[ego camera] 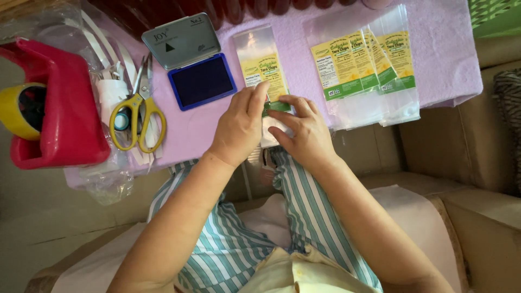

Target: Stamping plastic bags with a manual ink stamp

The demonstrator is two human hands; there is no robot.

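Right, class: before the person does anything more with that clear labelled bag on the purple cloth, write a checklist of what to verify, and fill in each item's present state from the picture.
1. Both hands on the bag: ok. The left hand and right hand meet at its lower end.
2. Bag lying flat on the purple cloth: ok.
3. Ink pad open, lid up: ok.
4. Scissors away from the hands: ok, they lie left of the ink pad.
5. Stack of bags apart from the one being handled: ok, it lies to the right.
6. Bag mouth open or sealed: cannot tell, hands cover it.
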